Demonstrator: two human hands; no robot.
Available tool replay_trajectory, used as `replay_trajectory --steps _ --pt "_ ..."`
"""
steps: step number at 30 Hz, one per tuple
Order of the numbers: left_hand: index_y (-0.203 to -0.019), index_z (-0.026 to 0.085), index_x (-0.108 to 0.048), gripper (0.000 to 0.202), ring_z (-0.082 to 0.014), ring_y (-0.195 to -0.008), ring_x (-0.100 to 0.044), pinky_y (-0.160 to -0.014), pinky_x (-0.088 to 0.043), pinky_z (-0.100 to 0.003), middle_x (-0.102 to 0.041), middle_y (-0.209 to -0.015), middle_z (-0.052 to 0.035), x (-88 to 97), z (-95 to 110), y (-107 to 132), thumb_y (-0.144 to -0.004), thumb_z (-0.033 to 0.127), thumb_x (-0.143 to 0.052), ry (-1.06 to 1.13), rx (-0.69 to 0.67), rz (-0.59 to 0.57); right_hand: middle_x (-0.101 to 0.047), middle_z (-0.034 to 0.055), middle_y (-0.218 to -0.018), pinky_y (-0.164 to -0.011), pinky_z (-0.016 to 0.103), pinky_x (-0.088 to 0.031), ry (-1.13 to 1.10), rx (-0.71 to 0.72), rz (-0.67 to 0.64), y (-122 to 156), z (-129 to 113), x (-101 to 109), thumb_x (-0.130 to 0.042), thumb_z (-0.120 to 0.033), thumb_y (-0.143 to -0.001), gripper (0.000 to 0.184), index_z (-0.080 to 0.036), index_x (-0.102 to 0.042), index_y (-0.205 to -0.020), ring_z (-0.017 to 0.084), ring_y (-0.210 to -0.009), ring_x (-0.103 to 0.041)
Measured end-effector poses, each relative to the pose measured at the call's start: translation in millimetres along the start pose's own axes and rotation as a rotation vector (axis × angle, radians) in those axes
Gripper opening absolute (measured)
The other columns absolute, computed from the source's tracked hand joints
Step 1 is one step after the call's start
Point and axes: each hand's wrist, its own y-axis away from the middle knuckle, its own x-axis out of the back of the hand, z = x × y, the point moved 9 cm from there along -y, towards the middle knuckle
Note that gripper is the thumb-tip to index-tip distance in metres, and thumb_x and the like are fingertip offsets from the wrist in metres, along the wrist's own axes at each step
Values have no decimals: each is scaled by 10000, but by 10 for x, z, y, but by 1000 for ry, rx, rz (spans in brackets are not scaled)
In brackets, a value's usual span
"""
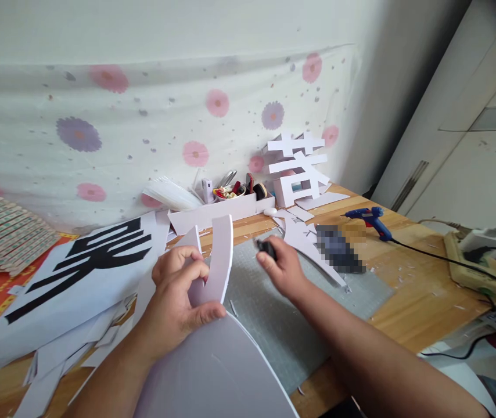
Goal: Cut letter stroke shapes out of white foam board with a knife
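My left hand (178, 299) is closed on a curved white foam-board piece (219, 258), holding it upright over the grey cutting mat (274, 307). Under that hand lies a large white foam sheet (213, 371) with a rounded edge. My right hand (280, 267) is closed round a small dark tool (266, 248), probably a cutter, just right of the curved piece. White cut-out scraps (302, 235) lie behind that hand.
A white sheet with a black printed character (86, 261) lies at left, beside stacked tape sheets (4, 235). A tool tray (226, 203), a white foam character (300, 165), a blue glue gun (370, 219) with cable, and a power strip (470, 261) sit on the wooden table (422, 296).
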Motion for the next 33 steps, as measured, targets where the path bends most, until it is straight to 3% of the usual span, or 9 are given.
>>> replay_trajectory --steps 4,9,15,20,29,33 --pt "-855 256 -639 801 -384 -1242 -488 -1103 -349 -574 -535 -1199 -97 -7 -41 8 -768 1037 -480 27 21 8 -585 20 -744 -664 319 -406 -18 198 -126 127 -331 -184 -431 -741 -1041 563 -230 -586 -864 198 -693 -538" --pt "-860 256 -642 802 -379 -1219 -497 -1108 -359 -567 -536 -1194 -95 -35 -4 21 -768 1036 -481 27 21 1 -581 19 -724 -648 320 -392 24 243 -141 169 -454 -240 -364 -746 -1058 588 -235 -571 -856 193 -666 -528" --pt "-871 262 -634 777 -372 -1202 -511 -1058 -375 -537 -533 -1169 -82 -42 22 6 -790 1020 -485 40 -18 -12 -592 26 -737 -652 329 -388 117 272 -149 165 -495 -234 -453 -721 -1044 538 -232 -575 -859 196 -676 -531" --pt "-861 261 -611 785 -372 -1204 -522 -1065 -381 -538 -537 -1131 -75 -26 110 1 -780 1030 -476 59 -12 -16 -604 34 -745 -650 335 -390 92 304 -96 160 -510 -175 -385 -750 -1055 594 -226 -587 -863 197 -682 -523" --pt "-822 256 -657 840 -371 -1233 -500 -1147 -363 -572 -569 -1156 -98 15 183 9 -737 1066 -451 57 56 -9 -593 24 -757 -667 330 -415 120 225 -116 88 -290 -153 -524 -682 -1035 482 -230 -590 -881 204 -699 -547" --pt "-826 259 -643 831 -379 -1235 -499 -1161 -349 -582 -553 -1163 -95 9 163 20 -736 1063 -454 63 54 -2 -591 21 -740 -654 326 -402 84 227 -100 86 -328 -131 -444 -735 -1046 555 -230 -589 -867 198 -684 -533"
